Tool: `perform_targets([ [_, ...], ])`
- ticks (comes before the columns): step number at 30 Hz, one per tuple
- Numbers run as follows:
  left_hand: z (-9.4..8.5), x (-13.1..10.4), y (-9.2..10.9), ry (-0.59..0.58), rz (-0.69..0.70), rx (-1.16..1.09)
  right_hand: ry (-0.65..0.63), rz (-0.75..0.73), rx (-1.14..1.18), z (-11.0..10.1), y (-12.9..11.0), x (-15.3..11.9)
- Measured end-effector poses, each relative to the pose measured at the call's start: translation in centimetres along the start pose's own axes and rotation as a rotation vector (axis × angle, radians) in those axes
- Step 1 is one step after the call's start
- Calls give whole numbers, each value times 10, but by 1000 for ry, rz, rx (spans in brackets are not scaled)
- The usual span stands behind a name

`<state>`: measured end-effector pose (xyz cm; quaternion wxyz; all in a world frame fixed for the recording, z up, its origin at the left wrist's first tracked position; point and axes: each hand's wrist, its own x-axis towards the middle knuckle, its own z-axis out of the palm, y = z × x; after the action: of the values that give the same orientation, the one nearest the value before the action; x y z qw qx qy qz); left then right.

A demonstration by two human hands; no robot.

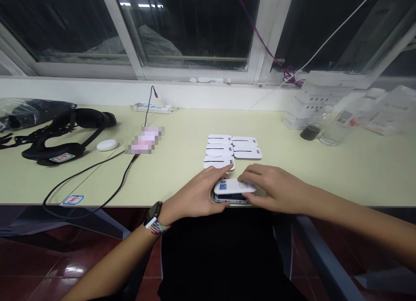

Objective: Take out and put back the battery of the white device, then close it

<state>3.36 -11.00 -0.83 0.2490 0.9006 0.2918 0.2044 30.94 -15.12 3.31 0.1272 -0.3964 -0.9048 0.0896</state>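
Two bare hands at work by the near edge of the table (182, 132), middle of the scene. Left hand (201, 190): thumb and forefinger spread wide around the left end of one shallow white-rimmed case (232, 201); thumb at the near side, forefinger stretched to the far side, other fingers mostly hidden. Right hand (269, 186): fingers bent and nearly closed, pinching the right end of one white lid (235, 186), fingertips above, thumb below. Lid tilted over the case, a dark interior showing in the gap.

Just beyond: five white rounded plates (218, 149), three in the left column, two in the right, each with a black stroke and a W-like mark. They may be stacked more than one deep; hard to tell from this angle.

Left: one black headset (71, 151), one white disc (107, 145), one pixelated pink patch (144, 140) with a black cable (124, 179) beside it, one numbered sticker (73, 200) at the near edge. Far: one white power strip (151, 108). Far right: a pile of white boxes (308, 103), one clear bottle (334, 134), one container of dark liquid (310, 132).

Tabletop pale yellow-green, a seam running across its left part. Beyond it, a white wall and white-framed windows (188, 27), dark glass. Floor (73, 270) of red tile.
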Motion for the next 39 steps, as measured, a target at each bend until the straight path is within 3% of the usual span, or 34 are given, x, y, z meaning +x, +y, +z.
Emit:
perform_targets([
  [4, 0, -1, -1, 21, -14, -13, 105, 82, -25, -2, 14, -17],
  [9, 0, 1, -2, 38, -13, 8, 187, 540, 91, 0, 42, -66],
  [12, 1, 2, -2, 46, -16, 26, 195, 720, 77, 3, 56, -94],
  [16, 1, 2, -3, 56, -28, 69, 193, 839, 65, 5, 67, -110],
  [21, -1, -4, -3, 86, -34, 107, 158, 869, -61, 5, 68, -104],
  [24, -3, -6, -1, 74, -34, 105, 249, 786, -135, 4, 56, -89],
  [26, -4, -6, -1, 73, -46, 101, 261, 627, -33, 3, 42, -70],
  [30, -4, -6, 1, 85, -54, 108, 48, 161, 162, 6, 11, -10],
  [33, -3, -6, 1, 92, -74, 96, -51, -112, 194, 13, 2, 35],
  [36, -2, -6, 0, 99, -137, 61, -94, -255, 170, 19, 3, 65],
  [39, -2, -6, 0, 95, -178, 32, -131, -303, 144, 20, 4, 77],
])
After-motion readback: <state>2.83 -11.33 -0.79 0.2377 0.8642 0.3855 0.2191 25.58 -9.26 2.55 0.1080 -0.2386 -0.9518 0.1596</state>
